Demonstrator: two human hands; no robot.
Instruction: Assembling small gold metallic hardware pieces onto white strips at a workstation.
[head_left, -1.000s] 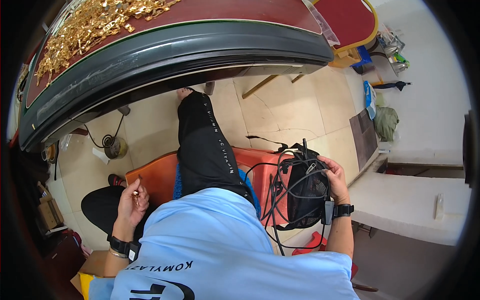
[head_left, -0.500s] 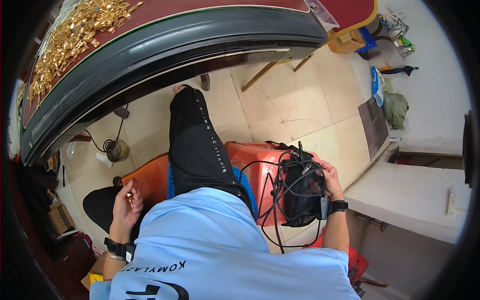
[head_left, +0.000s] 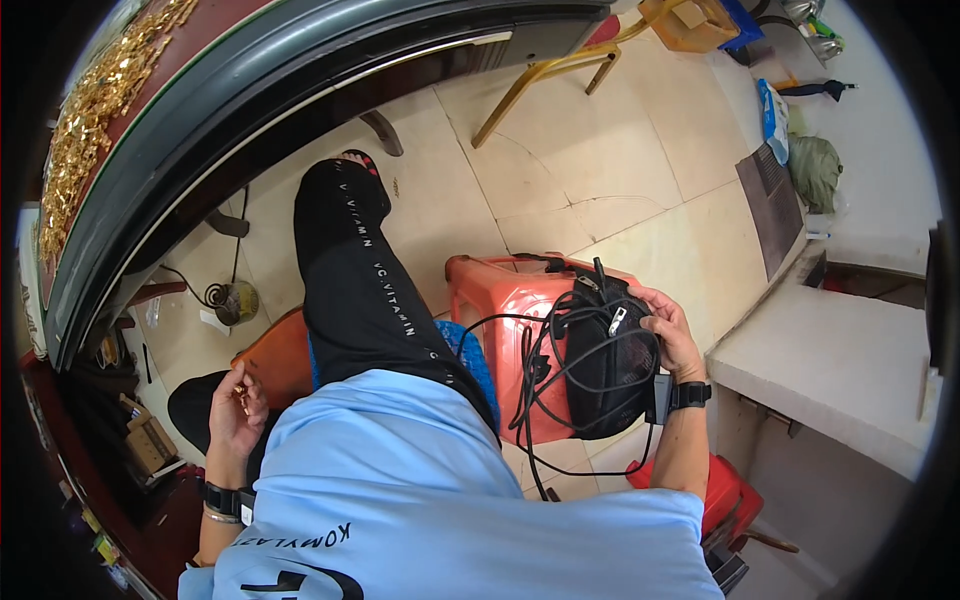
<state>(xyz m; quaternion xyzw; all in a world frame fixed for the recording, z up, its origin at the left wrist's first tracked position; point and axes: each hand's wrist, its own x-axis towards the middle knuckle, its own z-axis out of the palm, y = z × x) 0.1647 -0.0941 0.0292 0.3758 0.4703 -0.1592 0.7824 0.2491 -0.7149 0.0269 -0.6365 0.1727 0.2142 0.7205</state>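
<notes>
Head view: right hand (head_left: 668, 325) grips black mesh pouch (head_left: 607, 370) on red stool (head_left: 500, 295).

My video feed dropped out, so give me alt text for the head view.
Seated person's right hand grips a black mesh pouch wrapped in black cables, resting on a red plastic stool. The left hand pinches a small gold piece above the lap, near a curved dark table edge.

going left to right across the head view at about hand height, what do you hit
left hand holding a small gold piece → black trouser leg → red plastic stool → black mesh bag wrapped in cables → right hand → pale ledge
</notes>
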